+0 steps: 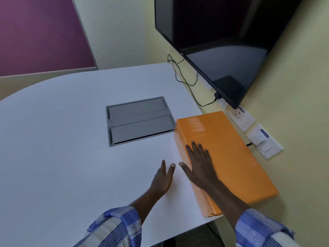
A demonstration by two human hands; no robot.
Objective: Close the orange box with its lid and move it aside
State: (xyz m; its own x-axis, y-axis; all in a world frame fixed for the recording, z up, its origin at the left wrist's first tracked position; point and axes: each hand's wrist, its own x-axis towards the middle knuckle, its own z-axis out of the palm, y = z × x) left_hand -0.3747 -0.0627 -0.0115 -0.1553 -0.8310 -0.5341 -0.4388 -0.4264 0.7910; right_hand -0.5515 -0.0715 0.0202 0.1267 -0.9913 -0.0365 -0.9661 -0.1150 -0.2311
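Orange box (229,157) sits w/ lid on at the right edge of the white worktop (62,148), against the wall, its near corner about at the worktop's front edge. Right hand (199,166) lies flat on the lid, fingers spread, grip open, pressing not clasping. Left hand (162,179) hovers open just beside the box's left side, holding nothing.

Risks, as I judge them: a flat palm gives friction only, so a hard shove could slide the hand over the glossy lid, or skew the lid if it isn't fully seated. Pushing further right or toward the person could tip the box off the edge. Wall sockets (263,141) and black cable (187,82) are close; box could knock a plug.
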